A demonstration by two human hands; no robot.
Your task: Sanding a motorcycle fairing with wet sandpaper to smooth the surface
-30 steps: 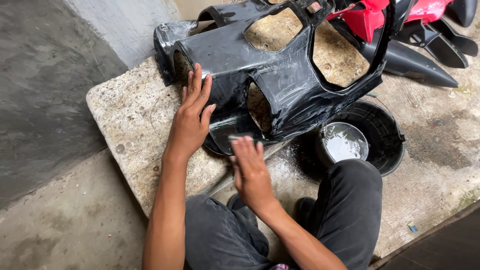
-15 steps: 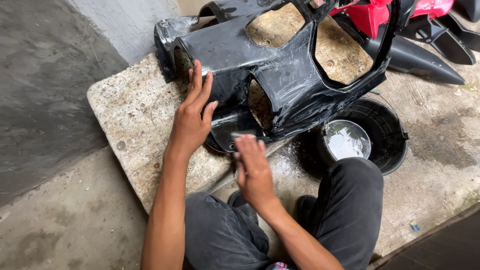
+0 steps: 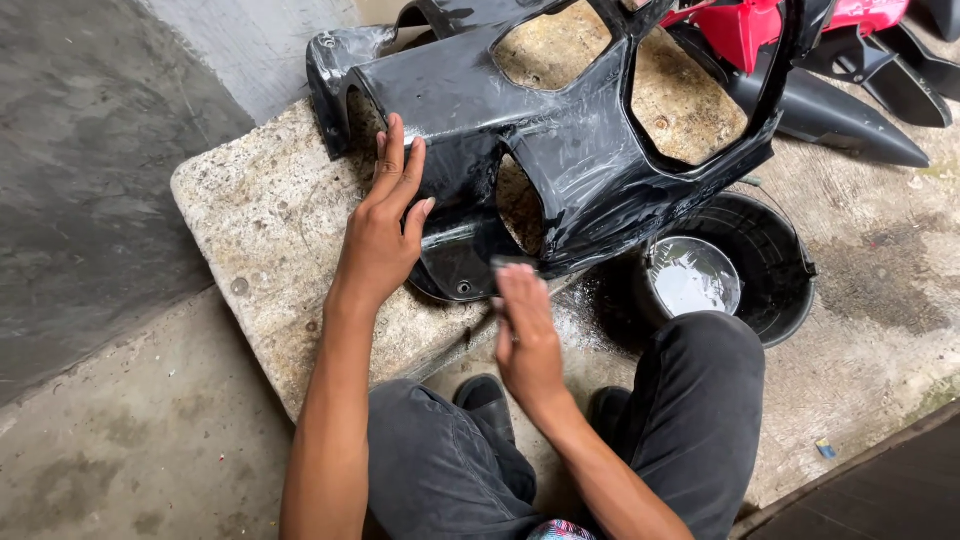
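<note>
— Where is this? 
— A rough concrete yard floor (image 3: 130, 450) beside a grey wall, with a pitted stone slab (image 3: 270, 230) serving as the worktop.

— What are the hands doing? 
— The left hand (image 3: 385, 225) lies flat and unclenched, fingers spread, against the near face of a glossy black motorcycle fairing panel (image 3: 560, 150), apparently to steady it. The right hand (image 3: 522, 325) presses a small dark piece, seemingly a sanding sheet or pad (image 3: 512, 263), against the panel's lower lip; the fingers are extended over it rather than curled, and the hand is blurred, so the grip itself is hard to read.

— And the panel? 
— It leans across the slab's far right corner, its lower lip overhanging the near right edge, wet and shining, which puts the worked edge within reach of the seated person's knees.

— What else is close? 
— A black bucket (image 3: 780, 270) of cloudy water stands on the floor just right of the slab, near the right hand, likely for wetting. Red bodywork (image 3: 750, 35) and a matt dark panel (image 3: 840, 120) lie beyond it.
</note>
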